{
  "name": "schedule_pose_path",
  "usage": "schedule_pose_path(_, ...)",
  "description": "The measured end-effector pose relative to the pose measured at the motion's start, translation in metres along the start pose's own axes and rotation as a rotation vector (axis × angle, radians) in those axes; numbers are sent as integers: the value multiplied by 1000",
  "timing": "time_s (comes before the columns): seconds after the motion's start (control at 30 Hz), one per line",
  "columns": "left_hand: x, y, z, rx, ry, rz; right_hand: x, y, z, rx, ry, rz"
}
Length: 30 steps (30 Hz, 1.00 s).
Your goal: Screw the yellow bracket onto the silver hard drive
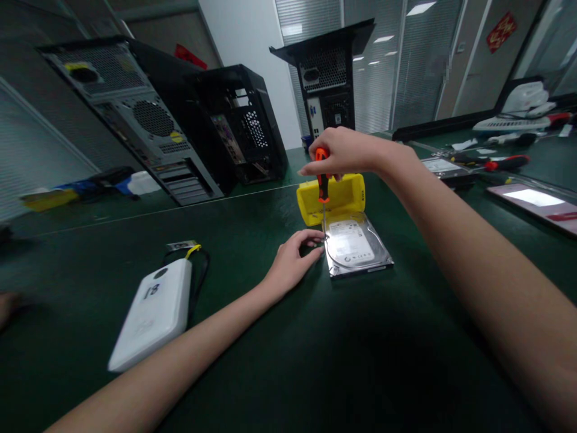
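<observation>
A silver hard drive (356,243) with a white label lies flat on the dark green table. My right hand (336,153) is closed round the orange and black handle of a screwdriver (323,180), held upright. Its shaft points down to the drive's left edge, where the tip meets a spot too small to make out. With curled fingers and thumb, my left hand (295,255) grips that same left edge, close beside the tip. Directly behind the drive stands an open yellow plastic box (309,204), partly hidden by my right hand and the screwdriver.
A white power bank (155,307) with a dark cord lies at left. Computer cases (148,114) stand along the back. On the right are another drive (439,165), pliers (507,162), a phone-like slab (536,201) and a white tool (518,114). Part of another person's hand (8,307) shows at far left.
</observation>
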State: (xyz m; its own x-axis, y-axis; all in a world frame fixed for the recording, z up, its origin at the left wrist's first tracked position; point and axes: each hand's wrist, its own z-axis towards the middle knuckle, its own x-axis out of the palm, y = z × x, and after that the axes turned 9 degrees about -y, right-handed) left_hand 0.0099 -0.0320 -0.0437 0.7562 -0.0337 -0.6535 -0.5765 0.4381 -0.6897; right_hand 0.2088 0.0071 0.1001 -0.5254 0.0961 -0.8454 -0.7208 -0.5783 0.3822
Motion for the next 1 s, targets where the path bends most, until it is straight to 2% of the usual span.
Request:
schedule_pose_path(0.13, 0, -1, 0, 2, 0, -2, 3, 3, 1, -82, -3, 30)
schedule_pose_path(0.27, 0, -1, 0, 1, -3, 1, 6, 5, 2, -162, -110, -99)
schedule_pose_path(0.33, -1, -1, 0, 3, -4, 0, 6, 5, 1, -165, -119, -137)
schedule_pose_path(0.8, -1, -1, 0, 12, 9, 14, -8, 2, -1, 14, 103, -15)
schedule_pose_path(1.0, -1, 0, 0, 28, 7, 10, -9, -2, -3, 66, 113, -12)
